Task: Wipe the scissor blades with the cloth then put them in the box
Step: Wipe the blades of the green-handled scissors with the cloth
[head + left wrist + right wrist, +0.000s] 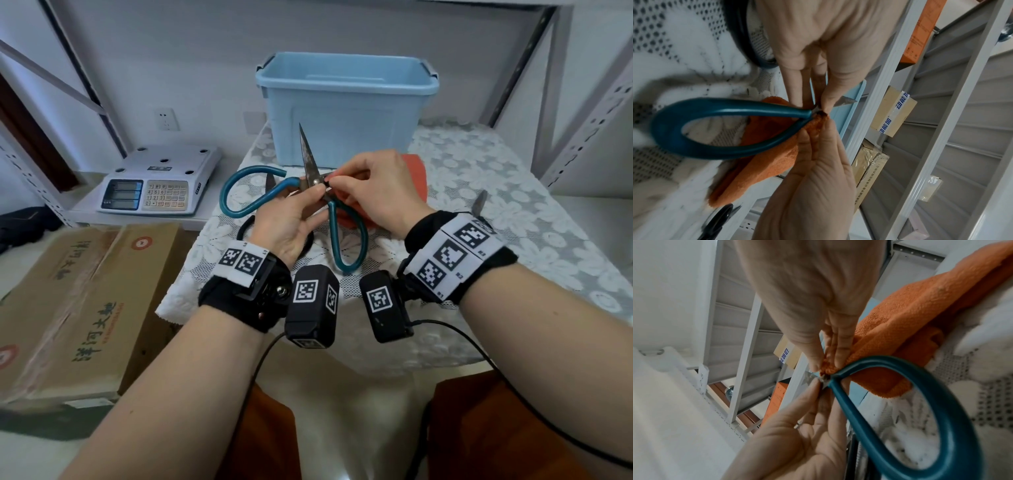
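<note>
at nine o'clock in the head view we see a cardboard carton (65, 308) low down and, above it, a white weighing scale (161, 178) on a shelf. moving toward the centre, the teal-handled scissors (310, 164) are held up over the lace-covered surface (479, 178), their closed blades pointing to twelve o'clock and their two handle loops spreading to nine and six o'clock. our left hand (287, 219) pinches them at the pivot, thumb and fingertips closed on the metal. under that hand a second, black-handled pair of scissors (245, 228) lies on the surface, mostly hidden. straight past the blade tips, at twelve o'clock, stands the open light blue box (346, 106). our right hand (380, 188) meets the left at the pivot, its fingertips pinching a corner of the orange cloth (416, 171) against the base of the blades; the rest of the cloth trails down to the surface toward three o'clock. further toward three o'clock, past the right wrist, we see a dark blade tip (479, 204) sticking up; we cannot tell what it belongs to.
</note>
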